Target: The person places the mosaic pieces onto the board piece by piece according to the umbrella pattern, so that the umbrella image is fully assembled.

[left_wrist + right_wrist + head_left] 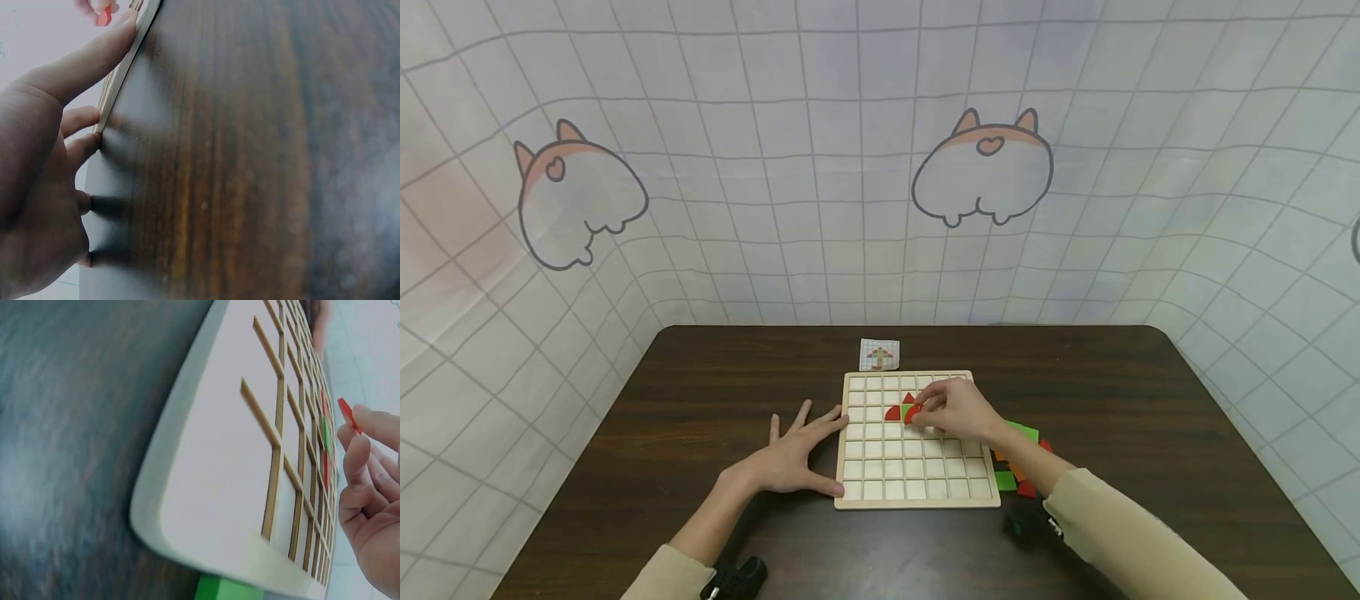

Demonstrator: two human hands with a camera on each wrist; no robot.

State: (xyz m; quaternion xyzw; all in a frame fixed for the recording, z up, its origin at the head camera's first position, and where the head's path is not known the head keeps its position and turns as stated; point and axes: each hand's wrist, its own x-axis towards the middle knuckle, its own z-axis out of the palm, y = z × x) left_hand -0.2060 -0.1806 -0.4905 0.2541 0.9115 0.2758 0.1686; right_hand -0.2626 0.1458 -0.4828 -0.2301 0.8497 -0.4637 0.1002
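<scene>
A pale wooden grid board (892, 490) lies on the table. My left hand (790, 458) has its fingers spread, with the thumb and a fingertip touching the board's left edge. Over the upper middle of the board, my right hand (958, 410) pinches a small red piece (349, 415) between thumb and forefinger, held just off the board in the right wrist view. Beside those fingertips, a red triangle (909, 397), a green piece (907, 408) and a red rounded piece (892, 413) sit in grid cells.
Behind the board lies a small pattern card (879, 355) showing a red and green figure. Loose green pieces (1006, 481), with red and orange ones, lie at the board's right, partly under my right forearm. A patterned white cloth (820, 250) rises behind the dark wooden table (722, 383).
</scene>
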